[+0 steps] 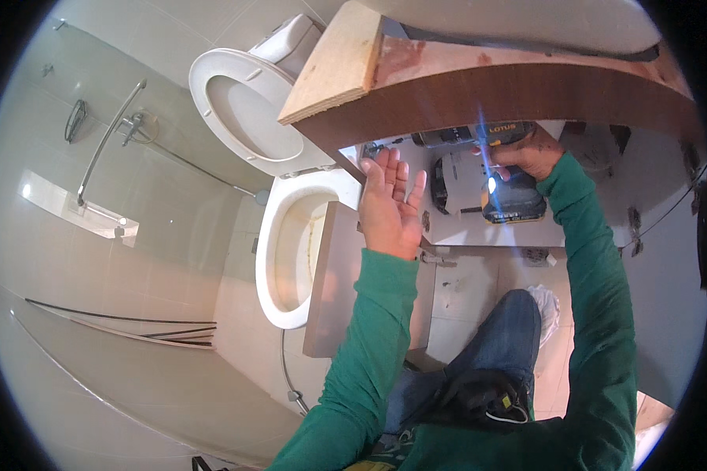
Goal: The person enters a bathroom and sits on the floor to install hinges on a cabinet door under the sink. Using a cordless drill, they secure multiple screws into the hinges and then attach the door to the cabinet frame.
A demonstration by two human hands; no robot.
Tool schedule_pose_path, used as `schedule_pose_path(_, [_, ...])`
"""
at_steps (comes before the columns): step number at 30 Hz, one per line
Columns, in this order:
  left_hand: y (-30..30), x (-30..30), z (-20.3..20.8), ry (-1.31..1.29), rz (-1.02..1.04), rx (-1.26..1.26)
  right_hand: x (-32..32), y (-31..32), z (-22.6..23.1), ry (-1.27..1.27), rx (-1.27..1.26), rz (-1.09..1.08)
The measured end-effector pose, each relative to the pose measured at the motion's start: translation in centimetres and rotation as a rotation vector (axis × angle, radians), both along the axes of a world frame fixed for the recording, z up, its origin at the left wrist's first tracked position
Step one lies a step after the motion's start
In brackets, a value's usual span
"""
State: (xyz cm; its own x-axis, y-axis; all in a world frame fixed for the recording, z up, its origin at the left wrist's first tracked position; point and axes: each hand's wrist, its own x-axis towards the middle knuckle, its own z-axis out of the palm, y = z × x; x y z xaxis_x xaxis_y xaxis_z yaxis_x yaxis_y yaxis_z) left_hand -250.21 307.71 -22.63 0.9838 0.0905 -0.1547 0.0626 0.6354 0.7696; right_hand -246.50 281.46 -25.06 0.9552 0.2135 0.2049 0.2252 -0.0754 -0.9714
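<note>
My right hand (532, 153) is closed round the grip of a black and yellow cordless drill (514, 200). The drill lies level inside the cabinet, its nose toward the left side wall and its battery hanging below; a small light on it shines. My left hand (393, 208) is open, palm showing and fingers stretched up. Its fingertips are close to a metal hinge (371, 149) at the cabinet's left inner edge; whether they touch it I cannot tell. The cabinet door (342, 286), a grey-brown panel, stands swung out below my left hand, partly behind my sleeve.
A brown curved cabinet front (448, 102) with a raw plywood end (338, 67) overhangs my hands, below a white basin (534, 20). Left stands a toilet (271, 275), lid raised. Beyond it are a glass shower panel and a grab bar (106, 145). A white cloth (546, 306) lies by my knee.
</note>
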Motion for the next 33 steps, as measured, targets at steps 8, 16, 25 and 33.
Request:
schedule_pose_path(8, [-1.0,2.7,-0.8,-0.006,0.150,-0.241,-0.3,0.6,1.5,0.082,-0.030,-0.031])
schedule_pose_path(16, [-1.4,3.8,-2.2,-0.062,0.169,-0.314,-1.4,1.0,1.9,0.094,0.047,-0.054])
schedule_pose_path(25, [-2.2,4.2,-1.1,0.035,0.268,-0.401,-0.9,0.6,0.8,0.075,0.024,-0.060])
schedule_pose_path(33, [-2.8,4.8,-0.4,0.062,0.282,-0.444,-0.4,0.1,0.2,0.002,-0.006,-0.022])
